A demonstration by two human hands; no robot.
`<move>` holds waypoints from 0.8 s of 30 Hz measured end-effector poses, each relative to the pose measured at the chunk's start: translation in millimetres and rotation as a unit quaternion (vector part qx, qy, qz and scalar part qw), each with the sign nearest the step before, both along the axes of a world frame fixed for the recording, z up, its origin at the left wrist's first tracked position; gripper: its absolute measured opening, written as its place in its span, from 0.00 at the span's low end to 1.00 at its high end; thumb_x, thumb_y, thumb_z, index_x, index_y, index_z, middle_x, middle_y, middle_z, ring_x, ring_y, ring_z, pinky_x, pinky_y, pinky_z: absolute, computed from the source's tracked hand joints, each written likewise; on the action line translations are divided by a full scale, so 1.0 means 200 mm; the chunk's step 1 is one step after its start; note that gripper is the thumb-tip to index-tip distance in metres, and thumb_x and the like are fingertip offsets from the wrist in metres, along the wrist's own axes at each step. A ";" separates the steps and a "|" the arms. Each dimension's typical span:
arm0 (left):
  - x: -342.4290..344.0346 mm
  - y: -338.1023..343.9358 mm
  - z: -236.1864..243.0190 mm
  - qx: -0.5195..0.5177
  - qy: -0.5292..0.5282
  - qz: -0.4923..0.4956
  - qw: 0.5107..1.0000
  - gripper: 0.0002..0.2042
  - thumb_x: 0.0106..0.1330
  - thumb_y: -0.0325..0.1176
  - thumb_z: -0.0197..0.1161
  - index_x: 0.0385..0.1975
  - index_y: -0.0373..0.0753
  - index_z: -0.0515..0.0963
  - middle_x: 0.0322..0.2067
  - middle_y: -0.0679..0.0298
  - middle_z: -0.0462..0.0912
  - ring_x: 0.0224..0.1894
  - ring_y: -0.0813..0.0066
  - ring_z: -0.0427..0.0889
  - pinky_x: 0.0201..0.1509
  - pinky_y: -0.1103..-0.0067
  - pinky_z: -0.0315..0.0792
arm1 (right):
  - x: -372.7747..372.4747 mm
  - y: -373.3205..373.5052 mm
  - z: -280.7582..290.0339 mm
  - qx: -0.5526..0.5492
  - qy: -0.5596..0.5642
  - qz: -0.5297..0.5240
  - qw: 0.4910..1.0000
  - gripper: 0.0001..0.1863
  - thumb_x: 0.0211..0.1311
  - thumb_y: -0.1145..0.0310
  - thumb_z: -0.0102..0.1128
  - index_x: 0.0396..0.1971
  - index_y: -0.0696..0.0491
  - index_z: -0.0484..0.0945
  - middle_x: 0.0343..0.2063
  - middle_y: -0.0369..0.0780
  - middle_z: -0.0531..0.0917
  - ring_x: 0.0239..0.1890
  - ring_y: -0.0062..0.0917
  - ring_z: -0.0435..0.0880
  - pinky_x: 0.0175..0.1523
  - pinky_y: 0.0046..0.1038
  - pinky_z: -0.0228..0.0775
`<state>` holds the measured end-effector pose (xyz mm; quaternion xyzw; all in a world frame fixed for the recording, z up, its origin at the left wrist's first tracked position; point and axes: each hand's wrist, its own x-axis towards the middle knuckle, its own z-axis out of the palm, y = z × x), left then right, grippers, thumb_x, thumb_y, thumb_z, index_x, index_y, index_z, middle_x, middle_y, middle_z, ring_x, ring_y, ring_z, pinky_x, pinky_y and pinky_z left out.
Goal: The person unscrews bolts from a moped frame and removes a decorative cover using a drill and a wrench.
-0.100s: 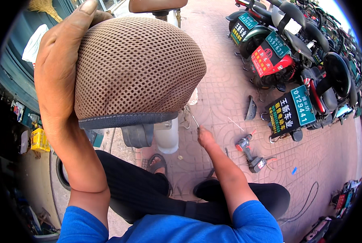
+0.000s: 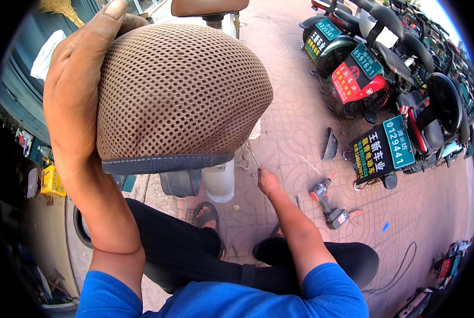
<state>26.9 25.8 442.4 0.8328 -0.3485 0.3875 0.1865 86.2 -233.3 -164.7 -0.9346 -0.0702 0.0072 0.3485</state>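
Bright daylight, strongly bowed edges

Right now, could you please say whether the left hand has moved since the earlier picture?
No: the left hand shows no visible shift along the mesh-covered seat.

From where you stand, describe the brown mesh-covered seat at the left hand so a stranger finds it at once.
Start at the blue short-sleeved shirt and follow the left arm up to the left hand. Against it sits a big, rounded, brown mesh-covered seat with dark grey edging. Its holey mesh sets it apart from the smooth brown seat beyond.
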 end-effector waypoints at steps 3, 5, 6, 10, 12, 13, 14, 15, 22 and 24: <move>0.01 0.05 -0.05 0.024 -0.065 0.065 0.995 0.18 0.73 0.27 0.58 0.61 0.36 0.77 0.48 0.53 0.85 0.52 0.62 0.85 0.63 0.72 0.75 | 0.03 0.03 0.02 0.004 0.021 0.010 1.000 0.14 0.73 0.65 0.44 0.40 0.61 0.73 0.35 0.60 0.83 0.42 0.58 0.82 0.48 0.53 0.73; 0.00 0.05 -0.05 0.047 -0.100 0.087 0.990 0.19 0.71 0.25 0.60 0.62 0.37 0.76 0.49 0.54 0.85 0.53 0.62 0.85 0.63 0.71 0.75 | 0.03 0.06 0.02 0.014 0.036 0.022 0.999 0.15 0.73 0.65 0.44 0.41 0.62 0.73 0.37 0.61 0.83 0.43 0.59 0.81 0.50 0.54 0.73; 0.00 0.05 -0.05 0.066 -0.130 0.102 0.984 0.20 0.70 0.25 0.60 0.62 0.38 0.76 0.48 0.54 0.85 0.53 0.62 0.85 0.63 0.71 0.75 | 0.03 0.05 0.01 0.018 0.040 0.023 0.999 0.14 0.72 0.65 0.45 0.41 0.63 0.73 0.36 0.61 0.83 0.43 0.59 0.81 0.49 0.54 0.72; 0.02 0.02 -0.01 0.099 -0.166 0.075 0.978 0.21 0.69 0.24 0.61 0.62 0.38 0.76 0.46 0.54 0.86 0.50 0.63 0.86 0.61 0.73 0.76 | 0.05 -0.08 -0.12 -0.031 -0.040 0.063 0.997 0.13 0.73 0.65 0.45 0.40 0.61 0.71 0.32 0.61 0.82 0.39 0.59 0.81 0.46 0.53 0.73; 0.02 0.00 -0.04 0.039 -0.090 0.049 0.994 0.14 0.73 0.28 0.59 0.55 0.33 0.80 0.41 0.55 0.87 0.44 0.67 0.87 0.57 0.76 0.76 | -0.01 0.03 -0.02 -0.002 0.017 0.050 0.999 0.11 0.70 0.68 0.48 0.40 0.62 0.73 0.33 0.61 0.82 0.38 0.57 0.82 0.44 0.53 0.74; 0.02 -0.01 -0.03 -0.066 0.024 0.029 0.997 0.13 0.74 0.31 0.57 0.52 0.32 0.81 0.40 0.56 0.87 0.43 0.68 0.87 0.56 0.77 0.76 | -0.05 0.08 0.08 0.008 0.046 0.040 0.998 0.11 0.68 0.69 0.49 0.40 0.63 0.73 0.33 0.61 0.82 0.37 0.56 0.83 0.43 0.52 0.74; 0.01 -0.02 0.01 -0.180 0.133 -0.003 0.975 0.13 0.75 0.33 0.56 0.49 0.31 0.82 0.38 0.56 0.87 0.42 0.69 0.86 0.55 0.78 0.76 | -0.05 0.04 0.11 -0.003 0.036 0.045 0.998 0.10 0.67 0.70 0.50 0.39 0.62 0.74 0.33 0.60 0.83 0.37 0.56 0.83 0.43 0.52 0.75; 0.01 -0.04 0.03 -0.284 0.236 -0.035 0.929 0.15 0.76 0.35 0.55 0.46 0.30 0.83 0.37 0.57 0.87 0.41 0.71 0.86 0.54 0.79 0.76 | -0.04 0.02 0.13 -0.009 0.024 0.052 0.998 0.10 0.66 0.71 0.50 0.38 0.62 0.74 0.32 0.60 0.83 0.36 0.55 0.83 0.42 0.51 0.75; 0.05 -0.02 0.04 -0.198 0.141 -0.046 0.969 0.20 0.77 0.42 0.53 0.38 0.27 0.82 0.34 0.59 0.86 0.37 0.75 0.82 0.48 0.82 0.73 | 0.02 -0.08 0.39 -0.211 0.044 0.190 0.958 0.11 0.62 0.71 0.52 0.34 0.62 0.80 0.31 0.57 0.84 0.36 0.51 0.85 0.41 0.47 0.78; 0.02 -0.01 0.04 -0.197 0.180 -0.023 0.964 0.20 0.77 0.42 0.53 0.39 0.27 0.82 0.34 0.59 0.86 0.36 0.76 0.82 0.47 0.83 0.73 | 0.12 -0.01 0.69 -0.319 0.058 0.410 0.853 0.10 0.59 0.71 0.54 0.26 0.58 0.83 0.30 0.54 0.85 0.36 0.49 0.86 0.42 0.46 0.79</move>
